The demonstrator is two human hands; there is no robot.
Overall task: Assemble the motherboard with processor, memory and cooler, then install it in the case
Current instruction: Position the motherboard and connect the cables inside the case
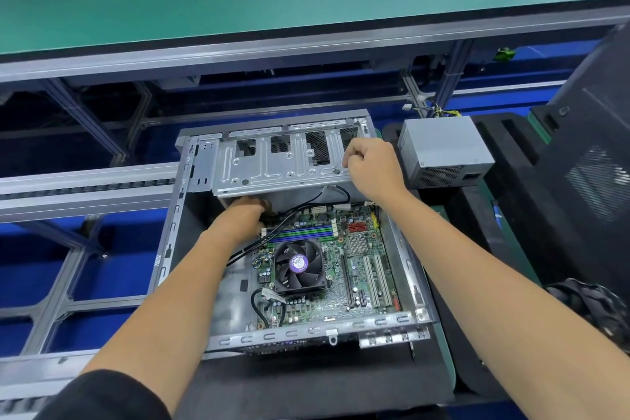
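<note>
I see the open grey sheet-metal computer case (177,215) lying flat on a black foam pad (306,382), its near flange just inside the pad's front edge. The green printed motherboard (358,262) sits inside the case, filling the right part of the floor and leaving a bare metal strip along the left wall. On it stands the black square cooler fan (300,266) with a purple hub label, and just beyond that lie the blue and green memory slots (303,233).

Across the far end of the case spans a stamped silver drive-bay bracket (272,160), ribbed and perforated, leaving only a low gap above the board's far edge. My left hand (247,211) reaches into that gap; its fingers are hidden under the bracket, so I cannot tell how they lie. Thin black cables (272,235) run past the wrist. My right hand (370,167) rests on the bracket's right end, fingers curled round its edge.

Just right of the case, a grey boxy power supply (443,150) with a mesh vent sits on dark foam.
</note>
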